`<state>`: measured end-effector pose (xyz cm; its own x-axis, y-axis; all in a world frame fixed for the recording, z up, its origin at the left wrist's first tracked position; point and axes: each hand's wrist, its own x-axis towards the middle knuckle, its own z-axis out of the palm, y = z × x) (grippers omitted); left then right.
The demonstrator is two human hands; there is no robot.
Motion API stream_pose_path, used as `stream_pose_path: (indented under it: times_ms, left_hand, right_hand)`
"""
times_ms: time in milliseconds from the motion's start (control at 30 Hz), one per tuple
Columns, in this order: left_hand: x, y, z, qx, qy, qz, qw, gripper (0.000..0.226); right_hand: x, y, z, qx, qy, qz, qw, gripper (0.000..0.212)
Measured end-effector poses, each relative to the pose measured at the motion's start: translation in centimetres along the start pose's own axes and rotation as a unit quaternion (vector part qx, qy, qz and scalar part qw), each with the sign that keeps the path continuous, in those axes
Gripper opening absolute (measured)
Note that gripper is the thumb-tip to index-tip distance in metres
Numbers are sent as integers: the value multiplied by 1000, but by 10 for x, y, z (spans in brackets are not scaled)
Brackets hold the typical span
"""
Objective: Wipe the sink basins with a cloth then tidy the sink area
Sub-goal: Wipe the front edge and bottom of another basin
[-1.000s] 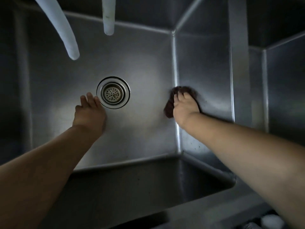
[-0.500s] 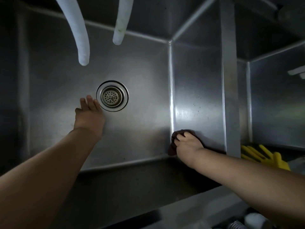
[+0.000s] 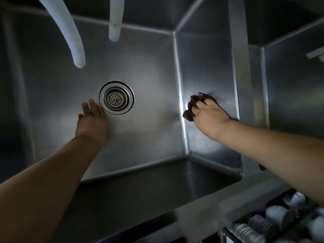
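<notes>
We see the right hand (image 3: 209,118) bunching a dark cloth (image 3: 192,106) in curled fingers against the basin's (image 3: 149,71) right wall, near the bottom edge; the left hand (image 3: 93,118) lies flat, fingers straight and together, on the basin floor just beside the drain (image 3: 116,97). Two white hoses (image 3: 70,35) hang above the far edge.

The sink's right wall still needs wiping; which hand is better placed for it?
The right hand: it already grips the dark cloth against that wall. The left hand holds nothing, flat beside the drain.
</notes>
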<state>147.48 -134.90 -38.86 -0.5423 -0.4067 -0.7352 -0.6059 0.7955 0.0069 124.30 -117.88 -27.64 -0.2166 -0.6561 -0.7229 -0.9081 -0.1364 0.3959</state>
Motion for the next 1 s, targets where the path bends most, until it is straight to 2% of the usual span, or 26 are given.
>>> stream_pose_path:
  times_ms: [67,133,233,367,467,600,733,767,867,1000]
  left_hand:
    - [-2,-1,1,-2,4,1,1000,100]
    - [-2,-2,2,4,5,2,1000,103]
    - [-3,-1,2,7,-6,2,1000,115]
    - [-4,0,3,7,0,2,1000,118]
    - [-3,-1,5,5,1,4,1000,120]
    - [-1,-1,7,8,2,1,1000,122]
    - [-2,-2,8,10,12,4,1000,122]
    - [-2,-3,8,10,14,5,1000,122]
    - [-3,-4,10,12,18,7,1000,122]
    - [-6,-3,9,16,19,8,1000,123]
  right_hand:
    - [-17,-16,6,108,-57,-8,993,19]
    - [-25,-33,8,183,-145,-13,972,37]
    - [-28,-63,5,299,-239,3,924,47]
    - [-22,-93,12,383,-370,-5,847,55]
    - [-13,-110,4,466,-371,18,803,59]
    - [-4,-145,-23,547,-330,-8,769,59]
    - [-5,-174,-58,642,-344,-96,678,72]
    - [-7,-175,-62,641,-341,-119,678,73]
    - [-21,-159,-62,597,-310,-154,724,68]
    - [-54,-118,-39,571,-310,-101,753,56]
